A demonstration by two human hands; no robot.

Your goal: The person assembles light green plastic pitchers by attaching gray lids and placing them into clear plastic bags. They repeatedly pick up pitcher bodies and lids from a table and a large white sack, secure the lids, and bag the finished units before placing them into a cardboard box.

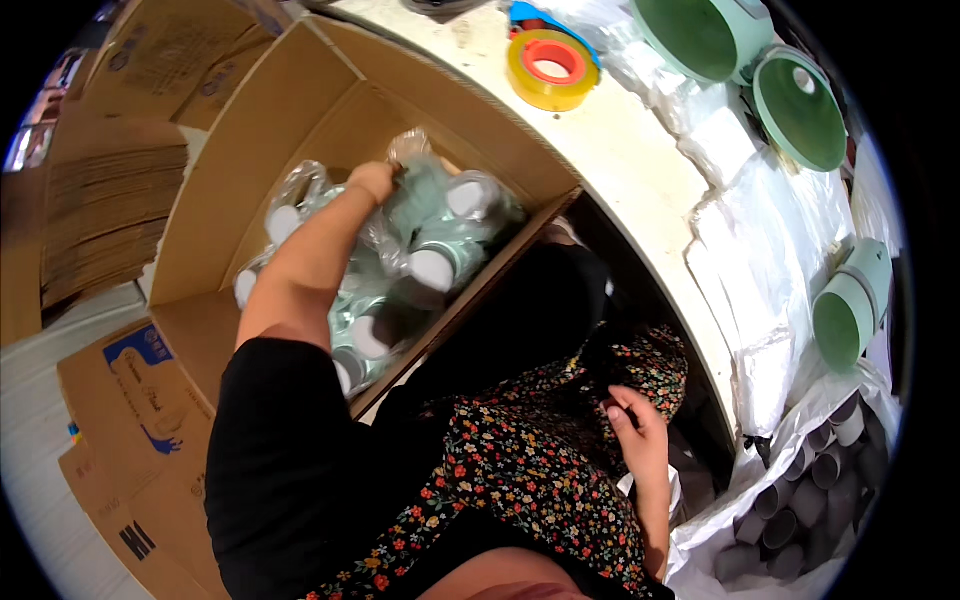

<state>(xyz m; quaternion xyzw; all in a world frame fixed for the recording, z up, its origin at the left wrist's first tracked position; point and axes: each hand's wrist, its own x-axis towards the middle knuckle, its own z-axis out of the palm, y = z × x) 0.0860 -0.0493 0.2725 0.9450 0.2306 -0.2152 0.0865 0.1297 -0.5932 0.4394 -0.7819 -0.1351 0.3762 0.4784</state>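
An open cardboard box (250,150) on my left holds several plastic-wrapped green cups with white lids (440,260). My left hand (375,180) reaches down into it and grips one wrapped cup (418,190) at the top of the pile. My right hand (635,425) rests low against my flowered dress (520,480), fingers curled, with nothing visible in it.
A white table (620,150) curves on the right, bearing a yellow and red tape roll (550,68), green cups (850,305), green lids (800,110) and clear plastic bags (760,240). A bag of grey tubes (810,500) sits at lower right. Flat cartons (110,200) lie at left.
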